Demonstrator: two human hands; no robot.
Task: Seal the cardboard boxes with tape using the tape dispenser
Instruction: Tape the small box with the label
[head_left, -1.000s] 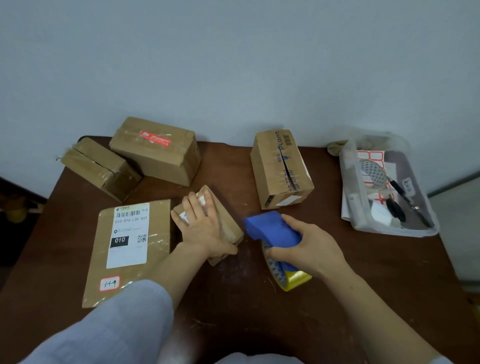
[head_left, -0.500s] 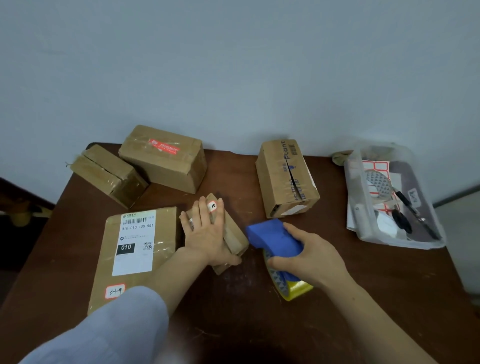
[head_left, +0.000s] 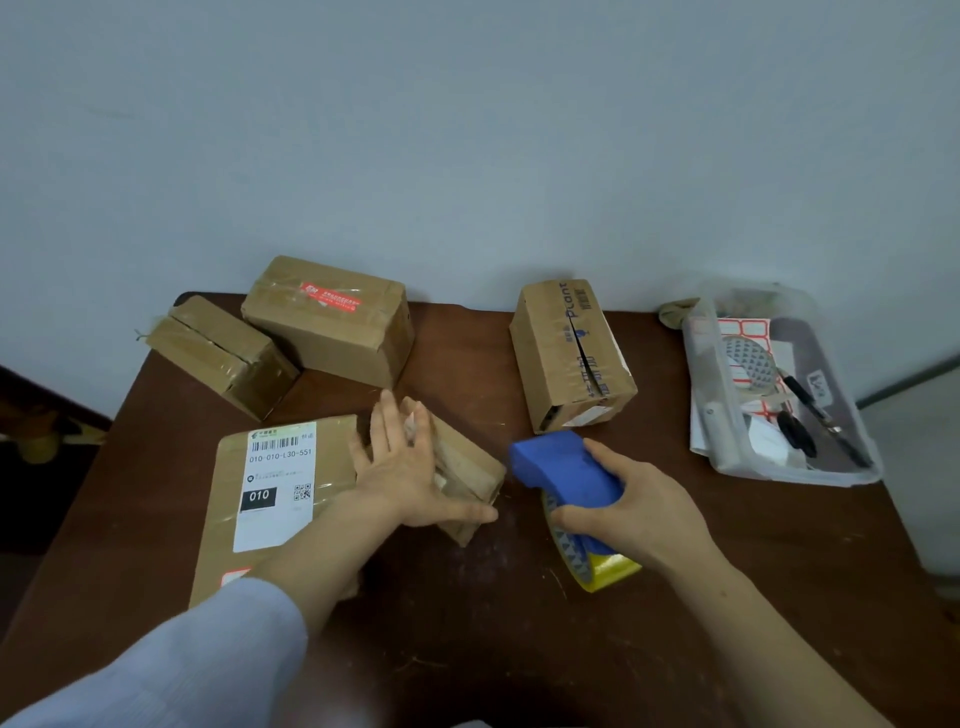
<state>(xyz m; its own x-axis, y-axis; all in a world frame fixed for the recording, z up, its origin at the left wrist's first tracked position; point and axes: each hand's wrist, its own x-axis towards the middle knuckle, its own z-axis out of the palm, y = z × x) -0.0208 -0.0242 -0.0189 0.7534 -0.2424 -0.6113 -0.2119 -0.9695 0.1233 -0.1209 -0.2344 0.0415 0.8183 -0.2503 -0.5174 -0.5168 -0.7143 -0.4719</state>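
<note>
Head: left fingers (head_left: 387, 423) flat on box (head_left: 467, 462); right fingers (head_left: 576, 519) grip dispenser (head_left: 563, 467).
</note>
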